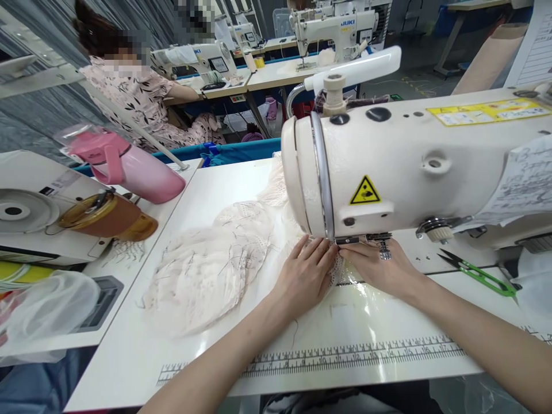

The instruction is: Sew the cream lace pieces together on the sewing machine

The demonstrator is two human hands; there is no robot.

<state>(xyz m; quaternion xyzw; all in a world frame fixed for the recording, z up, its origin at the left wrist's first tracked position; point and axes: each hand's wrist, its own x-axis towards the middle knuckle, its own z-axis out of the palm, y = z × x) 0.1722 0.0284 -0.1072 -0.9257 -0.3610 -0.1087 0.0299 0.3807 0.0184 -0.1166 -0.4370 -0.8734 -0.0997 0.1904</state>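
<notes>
My left hand (307, 272) lies flat, fingers extended, on pale lace fabric (337, 270) beside the head of a white sewing machine (388, 155). On the other side, my right hand (382, 265) reaches under the machine head. Its fingertips are hidden behind the presser parts, close to the fabric edge, so its grip does not show. More of the cream lace cloth (202, 270) spreads out to the left, with dark loose threads over it. Green thread snips (483, 273) rest on the table right of my right hand.
A pink bottle (138, 167) and a brown lidded cup (107, 215) stand at the left by another machine. A printed ruler (328, 359) runs along the front edge. Beyond the table, a person (125, 98) in patterned clothing sits near more sewing machines (336, 31).
</notes>
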